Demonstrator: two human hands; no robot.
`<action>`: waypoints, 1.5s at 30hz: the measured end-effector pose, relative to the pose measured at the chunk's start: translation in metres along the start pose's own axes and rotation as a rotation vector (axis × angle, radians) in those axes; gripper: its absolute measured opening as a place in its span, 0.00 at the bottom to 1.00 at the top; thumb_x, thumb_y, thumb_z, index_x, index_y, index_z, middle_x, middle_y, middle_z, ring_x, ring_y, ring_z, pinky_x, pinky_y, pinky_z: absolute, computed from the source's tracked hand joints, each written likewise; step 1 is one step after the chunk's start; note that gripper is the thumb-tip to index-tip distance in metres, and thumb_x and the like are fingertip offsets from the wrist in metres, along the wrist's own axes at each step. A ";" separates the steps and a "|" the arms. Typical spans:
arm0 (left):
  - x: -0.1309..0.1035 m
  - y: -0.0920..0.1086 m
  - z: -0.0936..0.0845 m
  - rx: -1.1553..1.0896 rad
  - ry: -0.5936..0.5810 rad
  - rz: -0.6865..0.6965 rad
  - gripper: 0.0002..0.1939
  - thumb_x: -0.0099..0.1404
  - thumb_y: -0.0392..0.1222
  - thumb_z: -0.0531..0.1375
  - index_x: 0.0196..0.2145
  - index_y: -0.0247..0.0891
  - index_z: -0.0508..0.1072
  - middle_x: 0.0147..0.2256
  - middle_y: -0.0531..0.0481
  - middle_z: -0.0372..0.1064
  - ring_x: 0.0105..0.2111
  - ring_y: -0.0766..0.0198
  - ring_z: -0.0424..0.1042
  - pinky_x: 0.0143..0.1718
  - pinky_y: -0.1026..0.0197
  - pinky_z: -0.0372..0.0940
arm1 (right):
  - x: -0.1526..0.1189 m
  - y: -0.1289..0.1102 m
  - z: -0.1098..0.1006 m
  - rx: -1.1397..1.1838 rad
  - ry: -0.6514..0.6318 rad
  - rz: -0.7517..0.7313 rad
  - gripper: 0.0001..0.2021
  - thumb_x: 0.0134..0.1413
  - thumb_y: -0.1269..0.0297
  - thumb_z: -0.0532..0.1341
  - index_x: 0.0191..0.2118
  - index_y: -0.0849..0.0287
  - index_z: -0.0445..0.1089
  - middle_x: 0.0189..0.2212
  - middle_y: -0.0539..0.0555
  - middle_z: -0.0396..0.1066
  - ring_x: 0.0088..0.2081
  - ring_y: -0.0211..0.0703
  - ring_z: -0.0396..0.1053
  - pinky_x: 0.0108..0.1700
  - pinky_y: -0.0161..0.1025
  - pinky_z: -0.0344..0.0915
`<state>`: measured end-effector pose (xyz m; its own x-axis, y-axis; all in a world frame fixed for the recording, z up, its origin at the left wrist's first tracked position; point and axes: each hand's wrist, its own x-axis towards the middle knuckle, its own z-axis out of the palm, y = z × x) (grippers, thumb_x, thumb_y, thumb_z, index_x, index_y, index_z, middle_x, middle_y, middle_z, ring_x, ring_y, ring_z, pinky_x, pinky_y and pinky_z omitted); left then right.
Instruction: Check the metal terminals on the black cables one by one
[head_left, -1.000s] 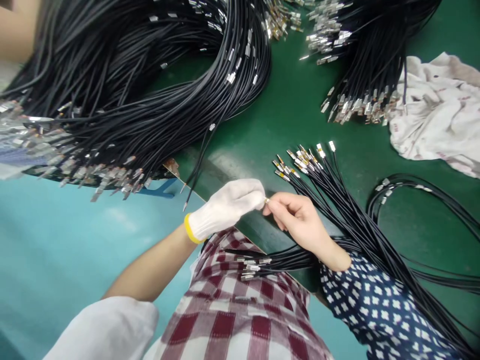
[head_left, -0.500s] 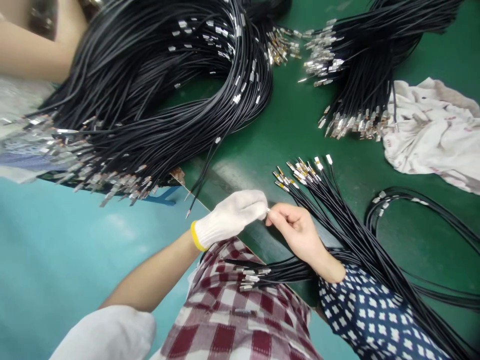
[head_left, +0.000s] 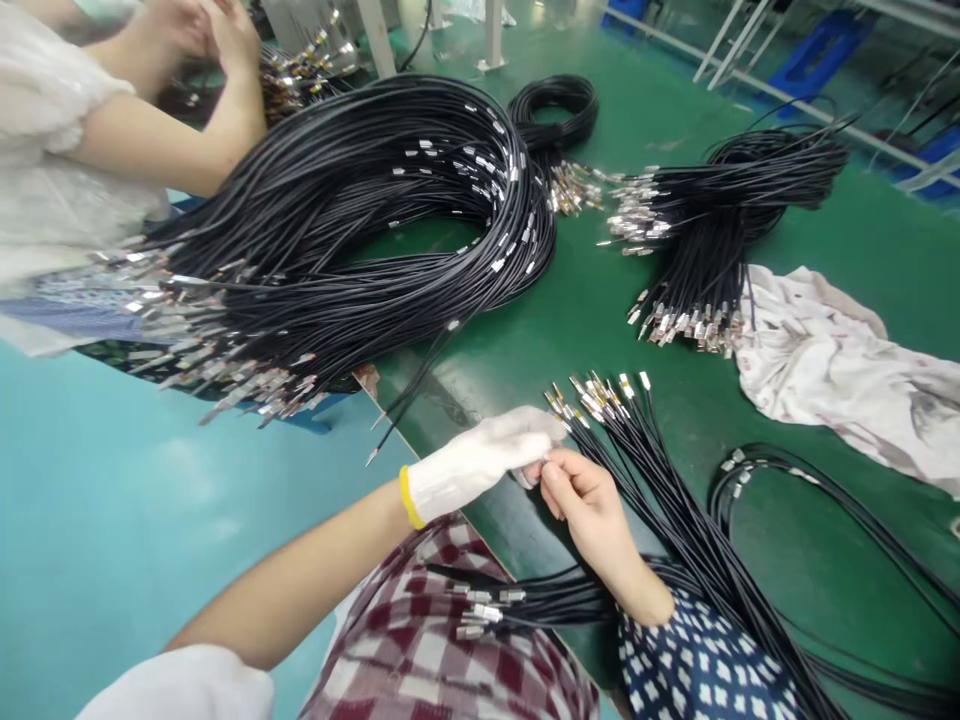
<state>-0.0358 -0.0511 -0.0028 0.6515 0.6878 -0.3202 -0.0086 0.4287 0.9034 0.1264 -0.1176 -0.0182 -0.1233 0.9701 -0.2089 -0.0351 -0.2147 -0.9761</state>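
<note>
My left hand wears a white knit glove with a yellow cuff. Its fingers are drawn together, their tips meeting those of my bare right hand. The right thumb and forefinger are pinched. Whatever is between the two hands is too small and hidden to make out. Just beyond them lies a bundle of black cables with metal connector ends. Under my right wrist another bunch of black cables runs toward the table edge, metal ends against my checked apron.
A large looped heap of black cables overhangs the table's left edge, with a co-worker's arm behind it. More cable bundles lie at the back right. A white cloth and a cable coil lie on the green table.
The view has tilted up, showing more of the far table and the co-worker. My gloved fingers now reach further over the right fingertips; both hands stay together.
</note>
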 end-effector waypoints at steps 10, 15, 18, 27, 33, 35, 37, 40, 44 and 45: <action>0.015 -0.037 0.001 -0.532 -0.370 -0.337 0.37 0.70 0.66 0.46 0.58 0.30 0.70 0.26 0.44 0.74 0.21 0.63 0.72 0.22 0.64 0.63 | 0.000 0.003 -0.001 0.112 0.012 0.045 0.18 0.63 0.47 0.60 0.32 0.58 0.70 0.15 0.42 0.55 0.18 0.34 0.49 0.23 0.34 0.50; 0.012 -0.042 0.007 -0.585 -0.304 -0.341 0.34 0.70 0.64 0.49 0.47 0.29 0.76 0.24 0.43 0.74 0.22 0.62 0.72 0.24 0.63 0.63 | 0.000 0.002 0.003 0.116 0.025 0.065 0.20 0.62 0.45 0.60 0.32 0.58 0.70 0.15 0.43 0.56 0.17 0.35 0.53 0.23 0.34 0.53; 0.013 -0.038 0.011 -0.604 -0.285 -0.348 0.30 0.69 0.63 0.52 0.40 0.30 0.77 0.22 0.46 0.72 0.21 0.62 0.71 0.26 0.62 0.63 | 0.000 0.002 0.006 0.136 0.046 0.067 0.21 0.60 0.43 0.61 0.30 0.58 0.70 0.14 0.43 0.53 0.17 0.34 0.49 0.21 0.34 0.49; 0.012 -0.030 0.016 -0.621 -0.254 -0.328 0.27 0.67 0.62 0.55 0.31 0.32 0.75 0.22 0.45 0.72 0.23 0.61 0.71 0.28 0.61 0.64 | 0.000 0.001 0.004 0.065 0.082 0.049 0.22 0.60 0.42 0.61 0.28 0.57 0.69 0.15 0.45 0.57 0.16 0.35 0.53 0.19 0.34 0.50; 0.013 -0.033 0.018 -0.648 -0.256 -0.312 0.26 0.67 0.63 0.55 0.36 0.33 0.73 0.22 0.46 0.71 0.22 0.60 0.71 0.27 0.60 0.63 | -0.001 -0.003 0.004 0.015 0.082 0.053 0.22 0.61 0.42 0.60 0.27 0.56 0.69 0.15 0.47 0.63 0.17 0.38 0.60 0.19 0.35 0.55; 0.014 -0.034 0.019 -0.655 -0.229 -0.298 0.24 0.67 0.62 0.56 0.35 0.34 0.71 0.22 0.47 0.71 0.22 0.60 0.71 0.28 0.60 0.63 | -0.001 -0.002 0.004 0.016 0.080 0.060 0.22 0.61 0.43 0.60 0.27 0.57 0.70 0.15 0.47 0.62 0.17 0.38 0.59 0.19 0.35 0.54; 0.015 -0.035 0.020 -0.639 -0.239 -0.279 0.24 0.66 0.62 0.56 0.32 0.35 0.70 0.21 0.47 0.70 0.22 0.60 0.70 0.28 0.59 0.64 | -0.001 -0.001 0.004 0.014 0.095 0.056 0.21 0.62 0.44 0.61 0.27 0.57 0.70 0.16 0.46 0.61 0.17 0.37 0.59 0.21 0.34 0.54; 0.015 -0.035 0.016 -0.583 -0.291 -0.287 0.28 0.64 0.65 0.55 0.27 0.35 0.69 0.20 0.45 0.69 0.22 0.59 0.71 0.28 0.57 0.66 | 0.000 0.000 0.003 0.032 0.097 0.053 0.21 0.62 0.44 0.61 0.28 0.58 0.69 0.17 0.46 0.61 0.18 0.35 0.57 0.21 0.34 0.53; 0.015 -0.016 0.004 -0.397 -0.142 -0.176 0.22 0.66 0.57 0.59 0.40 0.33 0.75 0.24 0.48 0.71 0.22 0.64 0.69 0.27 0.61 0.64 | 0.004 -0.005 0.002 0.047 -0.002 0.098 0.21 0.62 0.44 0.60 0.30 0.58 0.69 0.16 0.45 0.59 0.17 0.34 0.54 0.20 0.33 0.49; 0.017 -0.008 0.003 -0.305 -0.051 -0.078 0.20 0.67 0.54 0.60 0.44 0.33 0.75 0.26 0.49 0.72 0.23 0.66 0.67 0.27 0.63 0.63 | 0.005 -0.007 0.001 0.029 -0.023 0.115 0.21 0.62 0.44 0.60 0.30 0.58 0.69 0.15 0.44 0.56 0.17 0.34 0.52 0.19 0.33 0.47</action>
<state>-0.0227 -0.0443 -0.0149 0.6965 0.6186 -0.3637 -0.1791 0.6406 0.7467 0.1247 -0.1116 -0.0127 -0.1510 0.9361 -0.3176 -0.0476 -0.3278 -0.9435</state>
